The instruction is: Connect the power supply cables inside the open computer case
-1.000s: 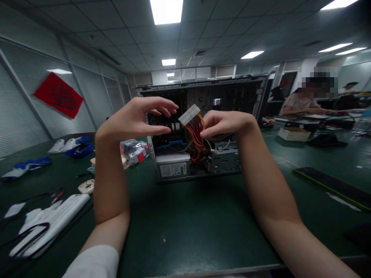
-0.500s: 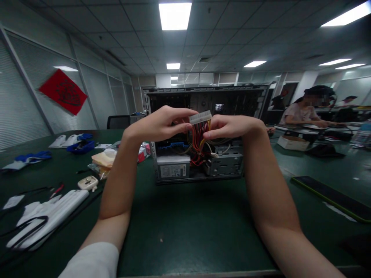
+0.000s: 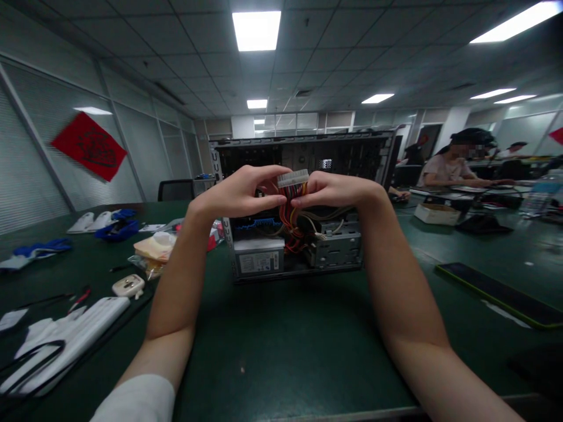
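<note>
Between my hands is a white multi-pin power connector, its bundle of red, yellow and black wires hanging down into an open computer case. My left hand is closed on the connector's left end, with index finger above and thumb below. Thumb and fingers of my right hand pinch the wires and connector from the right. Behind and below them, the case lies on its side and holds a silver power supply at lower left and a grey metal drive bay at lower right.
On the green table, a white power strip, a plug adapter and blue-and-white gloves lie at left. To the right are a black-green mat, a cardboard box and a seated person.
The connector has turned nearer to level, and my right thumb has shifted closer to my left thumb. The whole view has shifted slightly.
</note>
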`<move>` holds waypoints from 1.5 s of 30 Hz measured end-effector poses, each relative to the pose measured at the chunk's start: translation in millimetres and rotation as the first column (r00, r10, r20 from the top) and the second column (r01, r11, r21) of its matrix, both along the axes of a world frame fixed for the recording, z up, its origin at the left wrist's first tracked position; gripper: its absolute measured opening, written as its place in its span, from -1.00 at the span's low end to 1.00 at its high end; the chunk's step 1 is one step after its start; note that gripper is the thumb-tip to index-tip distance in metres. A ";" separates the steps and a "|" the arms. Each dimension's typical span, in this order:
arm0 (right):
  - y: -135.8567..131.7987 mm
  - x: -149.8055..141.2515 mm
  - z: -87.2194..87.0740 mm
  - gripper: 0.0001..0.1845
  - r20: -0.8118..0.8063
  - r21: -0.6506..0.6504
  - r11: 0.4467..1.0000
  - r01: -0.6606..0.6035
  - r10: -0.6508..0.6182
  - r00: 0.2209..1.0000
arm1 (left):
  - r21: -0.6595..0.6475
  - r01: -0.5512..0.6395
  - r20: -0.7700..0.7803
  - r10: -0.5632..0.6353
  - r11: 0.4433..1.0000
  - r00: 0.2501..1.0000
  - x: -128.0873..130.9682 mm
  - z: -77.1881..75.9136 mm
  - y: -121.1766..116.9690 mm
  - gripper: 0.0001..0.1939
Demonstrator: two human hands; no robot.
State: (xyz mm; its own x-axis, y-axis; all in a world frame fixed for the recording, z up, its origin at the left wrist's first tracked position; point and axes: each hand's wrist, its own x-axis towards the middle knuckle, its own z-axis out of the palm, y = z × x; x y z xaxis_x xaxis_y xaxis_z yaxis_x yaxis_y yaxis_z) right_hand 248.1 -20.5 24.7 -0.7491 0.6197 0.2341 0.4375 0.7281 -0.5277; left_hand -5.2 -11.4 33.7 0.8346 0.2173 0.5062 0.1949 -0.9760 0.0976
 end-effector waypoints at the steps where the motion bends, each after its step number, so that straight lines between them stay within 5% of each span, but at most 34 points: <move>1: 0.8 -0.5 -0.4 -0.60 -0.017 -0.003 1.000 0.000 0.000 1.000 | 0.019 0.007 0.016 -0.007 1.000 1.000 0.3 -0.2 1.0 -0.51; 12: 13.2 -18.3 -13.8 -0.63 -0.278 -0.151 0.987 -0.054 0.010 0.961 | 0.181 -0.274 0.360 0.196 0.945 0.912 -1.2 -0.9 4.5 -0.62; 17: 23.2 -19.7 -20.0 -0.61 -0.246 -0.213 0.976 -0.038 -0.016 0.969 | 0.174 -0.421 0.104 0.409 0.890 0.907 -16.5 6.7 -15.0 -0.64; 22: 33.3 -38.0 -24.2 -0.62 0.022 -0.002 0.972 0.235 -0.235 0.972 | 0.043 -0.549 -0.119 0.550 0.835 0.827 -59.6 15.6 -45.0 -0.41; 27: 52.0 -85.7 -40.6 -0.66 0.099 0.451 0.755 0.476 -0.572 0.814 | 0.008 -0.652 -0.110 0.649 0.758 0.753 -94.9 21.1 -70.6 -0.38; 31: 61.3 -110.4 -50.9 -0.61 0.093 0.500 0.682 0.534 -0.655 0.750 | 0.042 -0.665 -0.083 0.666 0.746 0.741 -104.1 20.9 -77.2 -0.40; 36: 58.4 -116.2 -55.1 -0.60 0.085 0.559 0.613 0.558 -0.712 0.697 | 0.017 -0.606 -0.127 0.603 0.795 0.788 -99.3 19.3 -68.1 -0.38; 45: 54.0 -118.7 -56.7 -0.59 0.098 0.599 0.579 0.553 -0.739 0.667 | -0.015 -0.601 -0.214 0.585 0.799 0.783 -77.8 22.4 -49.0 -0.33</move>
State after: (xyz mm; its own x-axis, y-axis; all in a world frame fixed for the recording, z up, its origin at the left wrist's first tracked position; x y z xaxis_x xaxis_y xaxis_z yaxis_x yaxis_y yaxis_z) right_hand 129.4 33.5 -32.0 -0.2736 0.8312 0.4841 0.9580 0.2804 0.0599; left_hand -82.9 -60.3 56.1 0.6044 0.7327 0.3127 0.7550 -0.6521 0.0688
